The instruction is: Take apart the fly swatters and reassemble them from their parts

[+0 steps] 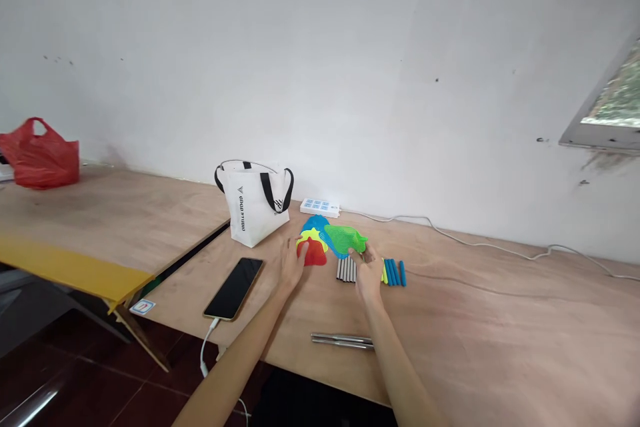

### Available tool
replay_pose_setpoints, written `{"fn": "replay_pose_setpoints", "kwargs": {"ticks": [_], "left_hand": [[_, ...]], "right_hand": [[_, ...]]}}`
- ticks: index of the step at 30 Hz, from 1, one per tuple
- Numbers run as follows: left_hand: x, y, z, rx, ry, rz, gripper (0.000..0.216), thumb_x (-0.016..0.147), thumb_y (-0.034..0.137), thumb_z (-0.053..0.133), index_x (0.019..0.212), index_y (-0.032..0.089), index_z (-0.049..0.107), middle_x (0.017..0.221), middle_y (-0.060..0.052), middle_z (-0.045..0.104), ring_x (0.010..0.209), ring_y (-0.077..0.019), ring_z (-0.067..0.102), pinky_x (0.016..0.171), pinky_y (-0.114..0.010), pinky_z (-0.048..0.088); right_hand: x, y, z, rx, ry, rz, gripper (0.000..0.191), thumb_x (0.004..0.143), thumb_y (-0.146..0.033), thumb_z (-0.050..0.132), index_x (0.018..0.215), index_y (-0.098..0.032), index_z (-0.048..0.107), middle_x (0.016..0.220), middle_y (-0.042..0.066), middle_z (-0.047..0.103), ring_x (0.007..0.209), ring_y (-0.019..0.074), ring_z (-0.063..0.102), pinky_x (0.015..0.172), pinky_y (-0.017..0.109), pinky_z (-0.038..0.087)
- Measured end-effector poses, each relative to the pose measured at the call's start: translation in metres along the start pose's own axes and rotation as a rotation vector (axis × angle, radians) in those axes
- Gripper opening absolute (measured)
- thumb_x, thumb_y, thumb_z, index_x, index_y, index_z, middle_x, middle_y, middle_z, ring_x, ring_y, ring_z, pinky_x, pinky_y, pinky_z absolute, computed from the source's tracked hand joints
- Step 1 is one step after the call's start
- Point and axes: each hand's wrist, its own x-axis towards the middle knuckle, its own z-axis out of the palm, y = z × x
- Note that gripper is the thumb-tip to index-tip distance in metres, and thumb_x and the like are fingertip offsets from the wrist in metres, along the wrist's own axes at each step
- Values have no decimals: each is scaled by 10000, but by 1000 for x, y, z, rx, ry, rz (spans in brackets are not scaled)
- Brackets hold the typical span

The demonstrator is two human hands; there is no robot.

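Observation:
My right hand [369,272] pinches the lower right edge of a thin green textured piece [345,238]. The green piece is raised in front of a flat blue piece [315,221], partly covering it. A yellow piece [314,237] overlaps the blue one, and a red piece [313,253] lies nearest to me. At the red piece's left edge rests my left hand [291,265], thumb and fingers apart. Grey sticks [346,270] lie in a row just left of my right hand. Blue sticks [394,272] and a yellow stick [385,271] lie to its right.
Two slim metal tools [340,340] lie near the front edge, partly behind my right forearm. A phone [233,288] with a white cable lies left. Behind stand a white bag [253,207] and power strip [320,207]; a red plastic bag [43,157] sits far left.

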Motion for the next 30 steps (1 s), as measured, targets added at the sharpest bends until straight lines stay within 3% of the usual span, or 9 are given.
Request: {"fn": "replay_pose_setpoints", "kwargs": {"ticks": [3,6,9,11,16,20,22,25,30], "left_hand": [[-27,31,-7,-98,60,64,374,1041,463,364,1274,218,522,1324,-107,600,1283,-255,549,1113,-427,421],[-57,57,-8,-318,-27,142,458,954,506,588,1313,229,526,1339,-92,609,1273,-263,566,1096,-404,447],[-71,62,-11,-495,-221,-24,487,848,558,700,1157,193,607,1125,-82,699,1046,-261,678,894,-361,565],[-71,51,-23,-522,-242,-121,511,807,584,716,1105,179,622,1074,-82,709,986,-261,690,839,-353,576],[-66,2,-75,-223,-297,-68,571,808,483,684,1290,200,566,1298,-116,635,1169,-298,625,991,-420,514],[-68,-19,-95,227,-407,-15,449,831,309,602,1266,201,599,1365,-127,584,1304,-348,513,1118,-535,379],[-70,-15,-92,406,-396,-1,478,800,206,581,1278,207,592,1434,-123,532,1360,-358,451,1141,-558,337],[-76,5,-80,440,-415,107,510,847,155,504,1353,218,527,1462,-107,508,1387,-297,436,1162,-479,336],[-88,26,-68,503,-524,147,506,959,492,518,1405,254,502,1497,-109,479,1421,-339,398,1175,-544,290]], "right_hand": [[-21,-13,-11,82,-63,71,415,732,-398,735,1091,-196,691,1135,108,745,1044,279,688,915,438,557],[-44,-28,-18,259,-147,237,451,682,-350,829,1092,-207,705,1120,76,749,1054,259,682,944,400,537],[-70,-40,-29,242,-238,307,455,714,-363,838,1123,-227,694,1120,61,743,1071,255,674,952,386,532],[-92,-42,-45,48,-317,244,435,807,-416,769,1199,-256,666,1143,63,729,1082,263,669,950,407,537],[-147,-32,-97,-724,-564,-193,318,923,-347,649,1238,-387,654,1287,20,670,1179,292,621,1014,484,490],[-159,-29,-115,-951,-631,-406,356,980,-191,504,1257,-378,625,1162,10,709,1012,241,672,884,420,528],[-156,-31,-113,-966,-611,-424,354,983,-162,481,1240,-356,628,1131,18,707,991,233,668,857,402,531],[-151,-34,-105,-977,-596,-397,327,981,-156,485,1204,-340,638,1099,25,697,980,237,659,854,407,532],[-145,-36,-104,-996,-598,-363,254,990,-207,508,1155,-337,650,1077,31,685,963,244,655,837,413,538]]}}
